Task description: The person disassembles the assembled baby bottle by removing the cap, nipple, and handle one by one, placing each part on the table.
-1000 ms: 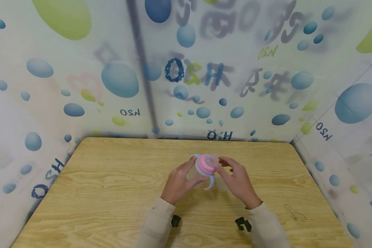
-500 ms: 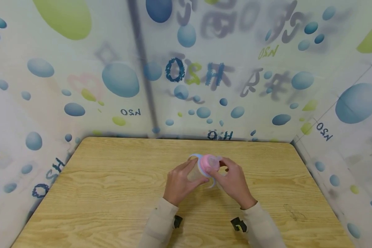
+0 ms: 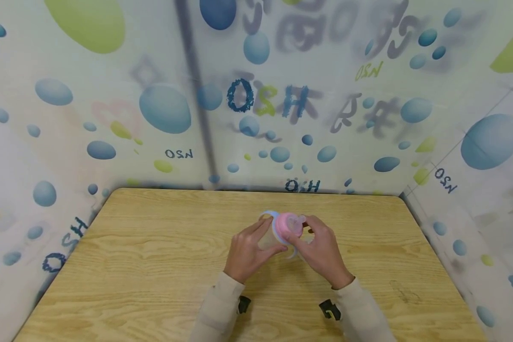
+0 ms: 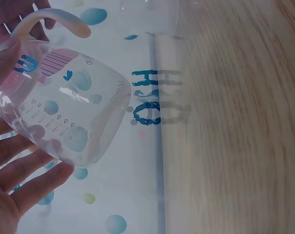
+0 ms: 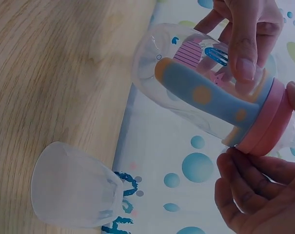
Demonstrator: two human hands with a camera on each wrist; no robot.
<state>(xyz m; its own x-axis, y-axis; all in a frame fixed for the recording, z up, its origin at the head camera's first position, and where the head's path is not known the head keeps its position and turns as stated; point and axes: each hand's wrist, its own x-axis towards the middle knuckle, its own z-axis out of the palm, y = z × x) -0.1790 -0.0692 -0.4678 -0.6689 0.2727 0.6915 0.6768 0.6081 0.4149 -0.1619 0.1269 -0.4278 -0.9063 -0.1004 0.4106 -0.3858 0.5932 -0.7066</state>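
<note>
A clear baby bottle (image 5: 186, 92), printed with measuring marks, is held tilted above the table, its teat end towards the right. Around its neck sit a pink collar (image 3: 285, 227) and a blue two-handled ring, whose handle (image 5: 201, 92) has orange spots. My left hand (image 3: 247, 254) grips the bottle's body between thumb and fingers. With thumb and fingertips, my right hand (image 3: 325, 249) pinches the pink collar beside the clear teat (image 3: 298, 222). A frosted cap (image 5: 76, 187) stands on the table below, mostly hidden behind my right hand in the head view.
The wooden table (image 3: 162, 247) reaches back to a wall (image 3: 350, 71) covered with blue and green bubble prints. Side walls flank it left and right. Both forearms wear pale sleeves (image 3: 218, 306), with small black wrist mounts (image 3: 330, 309) beside them.
Over the second, my right hand moved slightly left and closed its fingers round the collar, and the bottle's top turned further right. The last half second shows hardly any movement.
</note>
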